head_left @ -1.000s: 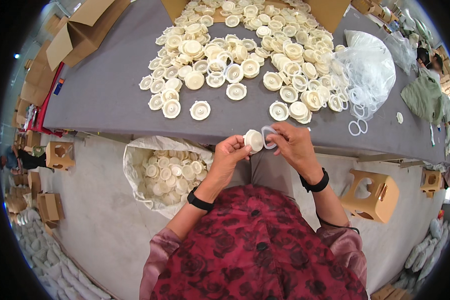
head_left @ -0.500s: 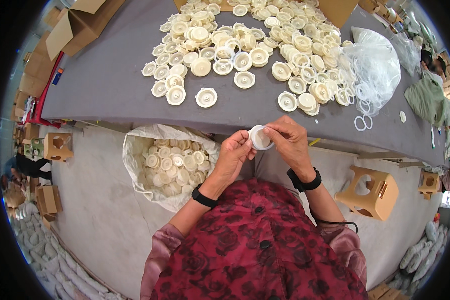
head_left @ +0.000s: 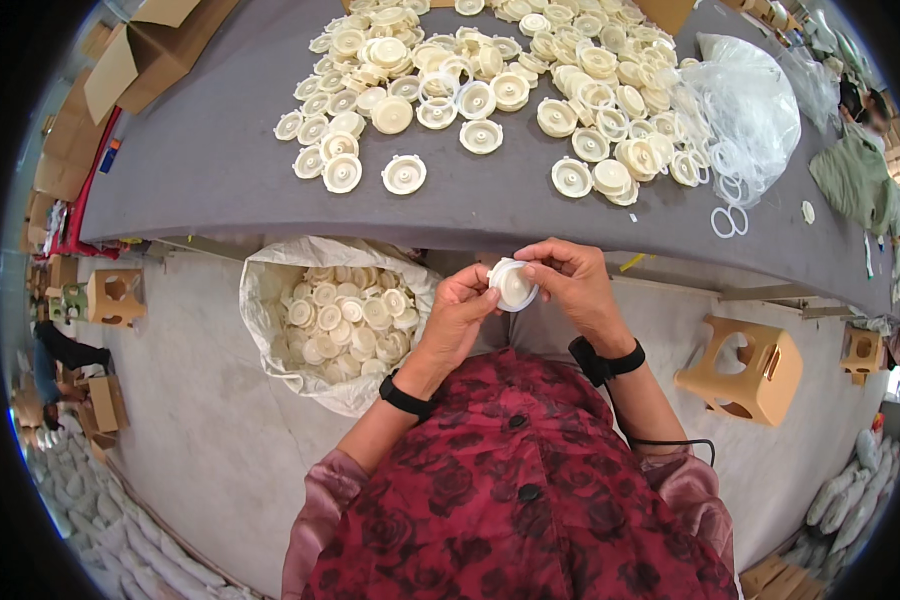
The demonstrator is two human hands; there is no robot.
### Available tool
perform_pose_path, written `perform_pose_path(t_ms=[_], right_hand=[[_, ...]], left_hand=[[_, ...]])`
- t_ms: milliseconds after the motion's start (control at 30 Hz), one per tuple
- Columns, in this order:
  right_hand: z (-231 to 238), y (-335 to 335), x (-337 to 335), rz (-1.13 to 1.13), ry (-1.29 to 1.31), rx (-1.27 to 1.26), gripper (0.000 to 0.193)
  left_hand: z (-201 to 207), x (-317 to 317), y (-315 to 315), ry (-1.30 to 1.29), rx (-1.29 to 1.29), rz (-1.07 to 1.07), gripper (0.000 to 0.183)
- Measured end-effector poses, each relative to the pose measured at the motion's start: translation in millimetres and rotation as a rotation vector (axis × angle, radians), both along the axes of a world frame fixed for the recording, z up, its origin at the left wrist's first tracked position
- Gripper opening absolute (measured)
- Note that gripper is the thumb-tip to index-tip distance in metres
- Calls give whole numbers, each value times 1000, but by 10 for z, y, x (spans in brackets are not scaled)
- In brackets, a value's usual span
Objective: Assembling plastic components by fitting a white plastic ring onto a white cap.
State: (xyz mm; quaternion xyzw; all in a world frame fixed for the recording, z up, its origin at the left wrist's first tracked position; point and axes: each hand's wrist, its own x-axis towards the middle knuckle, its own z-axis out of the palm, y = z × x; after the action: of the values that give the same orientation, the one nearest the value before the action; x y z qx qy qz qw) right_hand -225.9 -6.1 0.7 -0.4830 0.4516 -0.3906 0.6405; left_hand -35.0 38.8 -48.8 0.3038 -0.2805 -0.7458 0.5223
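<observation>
A: What is the largest thing in view?

B: The grey table (head_left: 200,170); it spreads across the top, and everything else can be placed against it; on its far half lies a wide scatter of cream round caps (head_left: 490,70), with a clear plastic bag of thin white rings (head_left: 745,110) at the scatter's right end; two loose rings (head_left: 728,221) lie just short of the table's near edge.

A: And below the table?

B: Just off the near edge, to the person's left, a white sack (head_left: 270,290) stands open on the floor, filled with more of the same caps; further right of the near edge sits a tan wooden stool (head_left: 750,370); cardboard boxes (head_left: 120,70) crowd the table's left end.

A: Where are the hands?

B: Both are raised just in front of the near edge, about its middle; the left hand (head_left: 460,310) and the right hand (head_left: 570,285) meet on one white cap (head_left: 513,284); each wrist wears a black band.

A: How does the cap sit against the fingers?

B: It is pinched between the two hands, its open face turned up; the left thumb and fingertips (head_left: 490,290) grip its left rim; the right fingers curl over its top and right rim, closed on it; neither hand is slack.
</observation>
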Motion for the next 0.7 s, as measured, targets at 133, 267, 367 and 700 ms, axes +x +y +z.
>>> perform_pose_path(t_ms=[133, 267, 367, 700], right_hand=[[-84, 59, -84, 50, -5, -47, 11], [-143, 130, -33, 19, -23, -94, 7], [-245, 152, -55, -3, -161, 28, 7], [-172, 269, -96, 50, -415, 269, 19]], left_hand=[[-53, 82, 37, 3, -32, -94, 13], [-13, 66, 64, 1, -23, -86, 9], [2, 72, 62, -9, -18, -80, 10], [-19, 53, 8, 77, 46, -124, 15]])
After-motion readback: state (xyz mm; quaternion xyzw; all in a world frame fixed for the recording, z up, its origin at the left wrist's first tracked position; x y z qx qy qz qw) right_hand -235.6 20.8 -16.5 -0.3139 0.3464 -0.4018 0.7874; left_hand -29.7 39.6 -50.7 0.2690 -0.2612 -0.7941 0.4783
